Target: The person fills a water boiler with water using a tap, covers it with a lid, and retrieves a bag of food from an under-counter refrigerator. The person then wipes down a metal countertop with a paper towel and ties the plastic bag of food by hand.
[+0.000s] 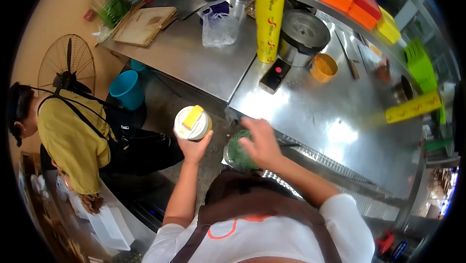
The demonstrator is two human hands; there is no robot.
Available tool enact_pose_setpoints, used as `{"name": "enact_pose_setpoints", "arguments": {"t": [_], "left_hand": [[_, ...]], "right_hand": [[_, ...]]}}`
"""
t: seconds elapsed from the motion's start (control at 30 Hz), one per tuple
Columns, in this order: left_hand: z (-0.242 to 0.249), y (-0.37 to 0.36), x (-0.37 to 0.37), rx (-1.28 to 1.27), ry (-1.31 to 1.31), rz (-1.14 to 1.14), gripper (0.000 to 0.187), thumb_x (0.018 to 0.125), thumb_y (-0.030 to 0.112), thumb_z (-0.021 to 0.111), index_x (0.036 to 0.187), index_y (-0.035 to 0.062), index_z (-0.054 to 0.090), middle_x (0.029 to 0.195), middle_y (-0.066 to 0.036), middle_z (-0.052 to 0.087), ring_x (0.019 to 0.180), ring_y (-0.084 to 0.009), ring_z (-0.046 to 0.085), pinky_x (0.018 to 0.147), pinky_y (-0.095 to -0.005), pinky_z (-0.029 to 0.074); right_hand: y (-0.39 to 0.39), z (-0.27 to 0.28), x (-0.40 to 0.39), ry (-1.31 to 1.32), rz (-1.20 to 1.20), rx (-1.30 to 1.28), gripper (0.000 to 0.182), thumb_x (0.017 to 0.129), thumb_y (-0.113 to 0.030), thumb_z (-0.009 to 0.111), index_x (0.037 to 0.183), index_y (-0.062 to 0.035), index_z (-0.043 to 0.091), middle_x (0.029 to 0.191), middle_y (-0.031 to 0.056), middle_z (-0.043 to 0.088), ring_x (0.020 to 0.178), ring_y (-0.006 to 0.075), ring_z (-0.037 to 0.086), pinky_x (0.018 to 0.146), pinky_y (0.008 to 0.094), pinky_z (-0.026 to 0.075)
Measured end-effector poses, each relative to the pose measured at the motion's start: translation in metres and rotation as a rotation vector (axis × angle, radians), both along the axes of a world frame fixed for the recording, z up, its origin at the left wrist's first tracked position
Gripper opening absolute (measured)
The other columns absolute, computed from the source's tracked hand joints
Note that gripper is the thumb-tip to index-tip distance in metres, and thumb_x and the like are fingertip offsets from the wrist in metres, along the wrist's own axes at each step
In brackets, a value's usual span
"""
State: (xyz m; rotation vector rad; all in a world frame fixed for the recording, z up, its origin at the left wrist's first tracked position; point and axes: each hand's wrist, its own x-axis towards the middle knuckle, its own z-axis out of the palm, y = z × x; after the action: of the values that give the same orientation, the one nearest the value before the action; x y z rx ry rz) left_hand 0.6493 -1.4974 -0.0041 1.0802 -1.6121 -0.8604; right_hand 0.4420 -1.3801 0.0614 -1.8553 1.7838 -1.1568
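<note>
My left hand (195,149) is wrapped round a tumbler with a white lid and a yellow flap (187,126), held upright in front of my body. To its right, my right hand (264,145) is stretched out and slightly blurred, its thumb apart from the fingers and nothing visible in them. It passes over a green, see-through round container (236,152) below, partly hiding it. The steel worktop (301,100) begins just beyond my right fingertips.
On the worktop stand a yellow film roll (269,25), a metal pot (305,37), a phone (275,75), an orange tub (323,68) and a knife (350,61). At left, a person in a yellow top (73,129) bends near a blue bucket (127,90) and a fan (68,64).
</note>
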Motion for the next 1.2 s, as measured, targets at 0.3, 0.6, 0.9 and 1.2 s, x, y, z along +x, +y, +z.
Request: {"name": "enact_pose_setpoints", "arguments": {"t": [0.3,0.6,0.9,1.2], "left_hand": [[-0.024,-0.143,-0.109,-0.058,-0.014,-0.17,0.092,0.058,0.016,0.084,0.128,-0.0006,0.028,0.118,-0.016,0.052,0.11,-0.0258,0.052,0.096,-0.036,0.04],[-0.065,-0.246,-0.208,-0.033,-0.001,-0.235,0.093,0.059,0.018,0.084,0.131,0.0006,0.027,0.121,-0.018,0.05,0.113,-0.0296,0.052,0.095,-0.0372,0.042],[-0.075,-0.283,-0.265,-0.03,0.007,-0.255,0.094,0.059,0.018,0.084,0.131,0.0002,0.027,0.122,-0.02,0.048,0.114,-0.032,0.049,0.097,-0.0376,0.04],[-0.087,-0.301,-0.281,-0.043,0.004,-0.225,0.104,0.058,0.016,0.084,0.138,-0.0034,0.02,0.134,-0.023,0.035,0.126,-0.0344,0.036,0.107,-0.0401,0.027]], "right_hand": [[0.006,-0.158,-0.109,0.35,-0.749,0.18,0.055,0.081,-0.024,0.06,0.126,0.0035,0.043,0.131,0.0248,0.041,0.121,0.0421,0.037,0.104,0.0525,0.023],[-0.005,-0.152,-0.107,0.515,-0.798,0.255,0.054,0.078,-0.026,0.059,0.121,0.0054,0.048,0.129,0.0258,0.043,0.122,0.0434,0.038,0.104,0.0544,0.025],[-0.006,-0.146,-0.108,0.49,-0.809,0.248,0.051,0.076,-0.024,0.061,0.118,0.0029,0.05,0.128,0.0241,0.045,0.118,0.0421,0.041,0.1,0.0535,0.03],[-0.003,-0.141,-0.109,0.448,-0.839,0.24,0.052,0.075,-0.023,0.064,0.119,0.0006,0.05,0.128,0.0222,0.044,0.119,0.0403,0.041,0.101,0.0533,0.03]]}}
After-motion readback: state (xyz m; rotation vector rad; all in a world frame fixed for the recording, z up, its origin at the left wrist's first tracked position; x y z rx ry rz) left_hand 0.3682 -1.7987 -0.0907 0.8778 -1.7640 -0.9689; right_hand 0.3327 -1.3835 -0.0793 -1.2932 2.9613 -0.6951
